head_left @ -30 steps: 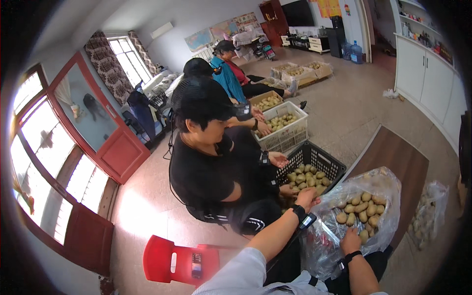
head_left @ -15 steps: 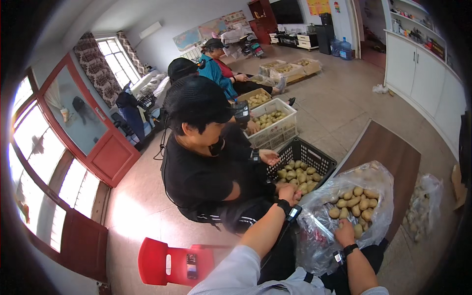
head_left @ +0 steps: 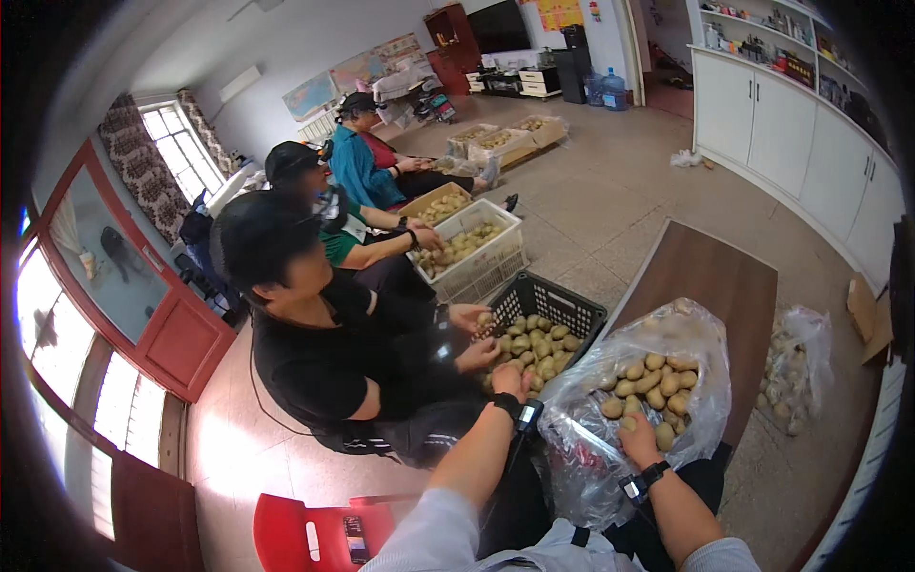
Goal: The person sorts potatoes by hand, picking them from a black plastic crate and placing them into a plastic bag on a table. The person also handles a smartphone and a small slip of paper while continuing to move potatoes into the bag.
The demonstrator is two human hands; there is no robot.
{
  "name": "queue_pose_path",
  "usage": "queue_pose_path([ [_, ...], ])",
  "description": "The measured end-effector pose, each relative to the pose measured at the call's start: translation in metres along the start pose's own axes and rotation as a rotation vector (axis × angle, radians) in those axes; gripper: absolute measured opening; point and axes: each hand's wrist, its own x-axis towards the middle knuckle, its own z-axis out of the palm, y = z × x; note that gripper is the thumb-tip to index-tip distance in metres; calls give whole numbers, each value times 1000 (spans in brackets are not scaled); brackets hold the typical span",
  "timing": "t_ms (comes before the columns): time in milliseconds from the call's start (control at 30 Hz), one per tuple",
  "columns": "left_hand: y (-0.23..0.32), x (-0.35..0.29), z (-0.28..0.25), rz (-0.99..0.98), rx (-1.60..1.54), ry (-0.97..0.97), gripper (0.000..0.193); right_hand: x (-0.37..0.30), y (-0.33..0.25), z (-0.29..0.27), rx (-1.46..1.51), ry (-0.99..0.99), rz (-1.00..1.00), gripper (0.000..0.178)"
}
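Observation:
My right hand (head_left: 640,440) is at the near edge of a clear plastic bag (head_left: 701,329), its fingers closed on a potato (head_left: 628,421). Several potatoes (head_left: 658,381) lie in the bag's open mouth. My left hand (head_left: 512,381) is over the near corner of a black slatted crate (head_left: 589,313) holding more potatoes (head_left: 543,345). Its fingers are curled, and what they hold is hidden. Close by, a co-worker in black holds a potato (head_left: 484,320) in one hand (head_left: 467,316); that person's other hand (head_left: 478,355) is above the crate's near side.
The bag rests on a brown board (head_left: 701,276). Another bag of potatoes (head_left: 796,367) lies on the floor at right. Beyond the black crate stands a white crate (head_left: 500,250), with two more people seated along the row. A red stool (head_left: 315,529) is at lower left.
My view has turned, so the scene sits further left. My left hand is now lower at the crate's near corner. My right hand now shows a potato in its fingers. The co-worker's hands have shifted.

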Motion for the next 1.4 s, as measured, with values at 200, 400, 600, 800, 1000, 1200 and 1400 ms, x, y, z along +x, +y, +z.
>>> queue_pose_path([
  [200,104,8,27,-887,-970,340,47,-17,-30,-27,311,-48,240,30],
  [400,156,3,19,-825,-701,85,29,-20,-51,-24,337,-140,310,34],
  [600,215,-16,43,-750,-663,-333,36,-15,-69,-18,329,-123,155,39],
  [800,257,-31,56,-510,-494,-819,38,-9,-102,-20,435,-181,50,38],
  [1000,234,-32,66,-779,-836,-891,30,-7,-75,-18,46,22,-301,36],
  [1200,220,-22,71,-838,-899,-518,27,-12,-34,-33,-292,307,-118,47],
  [1400,201,-8,55,-901,-1008,-229,25,-18,-43,-38,-576,432,93,63],
])
